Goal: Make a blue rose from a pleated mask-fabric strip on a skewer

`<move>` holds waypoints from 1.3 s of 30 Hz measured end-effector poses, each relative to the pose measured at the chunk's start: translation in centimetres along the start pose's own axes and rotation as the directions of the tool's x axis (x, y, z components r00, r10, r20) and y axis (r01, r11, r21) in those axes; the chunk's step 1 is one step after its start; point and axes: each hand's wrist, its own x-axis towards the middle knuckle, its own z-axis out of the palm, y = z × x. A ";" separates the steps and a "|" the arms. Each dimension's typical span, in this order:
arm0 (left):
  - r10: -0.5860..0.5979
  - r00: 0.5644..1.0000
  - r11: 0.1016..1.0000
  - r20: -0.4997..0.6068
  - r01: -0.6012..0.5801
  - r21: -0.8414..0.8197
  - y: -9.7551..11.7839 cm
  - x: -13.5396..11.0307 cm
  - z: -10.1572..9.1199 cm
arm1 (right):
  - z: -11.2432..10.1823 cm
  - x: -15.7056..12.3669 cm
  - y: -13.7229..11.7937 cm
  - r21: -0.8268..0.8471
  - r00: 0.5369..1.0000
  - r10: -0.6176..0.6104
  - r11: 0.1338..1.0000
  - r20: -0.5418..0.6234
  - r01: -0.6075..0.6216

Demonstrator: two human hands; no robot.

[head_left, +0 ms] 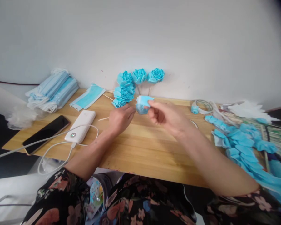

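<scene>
Over the middle of the table, my left hand (pixel 121 118) is closed around a thin wooden stick (pixel 103 118), whose end pokes out to the left. Just right of its fingers is a pale blue, partly formed flower head (pixel 141 107); the join between stick and flower is hidden. My right hand (pixel 161 115) pinches a light blue fabric piece (pixel 146 100) between thumb and index finger, against that flower head. Behind my hands, finished blue fabric flowers (pixel 125 90) on sticks lie grouped together, with another flower (pixel 155 75) leaning near the wall.
On the left are stacked face masks (pixel 53 90), a single mask (pixel 89 97), a black phone (pixel 46 134) and a white power bank (pixel 81 125) with a looping cable. Rolls of tape (pixel 202 107) and many blue fabric pieces (pixel 241 147) lie right. A bin (pixel 103 187) stands below the edge.
</scene>
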 end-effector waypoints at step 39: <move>-0.357 0.915 0.578 0.188 0.375 -0.725 0.4 0.2 0.5 | 0.7 -1.4 6.0 -0.571 0.906 -0.394 0.784 -0.156 0.242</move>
